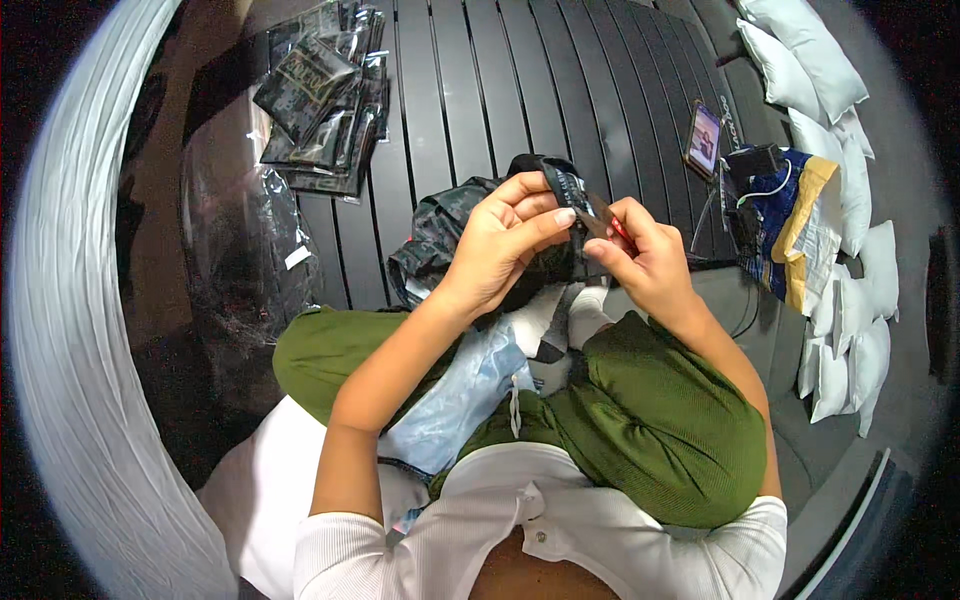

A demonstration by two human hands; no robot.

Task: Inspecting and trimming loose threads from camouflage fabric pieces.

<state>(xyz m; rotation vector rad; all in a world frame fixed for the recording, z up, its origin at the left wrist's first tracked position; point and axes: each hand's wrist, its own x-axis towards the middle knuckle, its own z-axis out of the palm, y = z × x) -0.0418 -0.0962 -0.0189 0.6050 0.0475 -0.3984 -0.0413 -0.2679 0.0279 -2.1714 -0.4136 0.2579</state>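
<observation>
My left hand [505, 238] pinches the dark waistband [562, 180] of a garment between thumb and fingers. The rest of the garment [440, 222], black and dark camouflage cloth, is bunched below and beside that hand, over my feet. In my right hand [645, 252] are small thread snips [618, 228] with red on the grip. Their blades point left, close to the band and my left thumb; whether they touch the cloth I cannot tell. The fingers of my right hand partly cover the snips.
Flat plastic-wrapped dark garments [320, 95] are piled at the far left on the black slatted surface [470, 90]. Clear plastic bags [250, 260] lie nearer. At right are a propped phone [703, 140], a blue and yellow bag [790, 225] and several white pillow-like packs [850, 360].
</observation>
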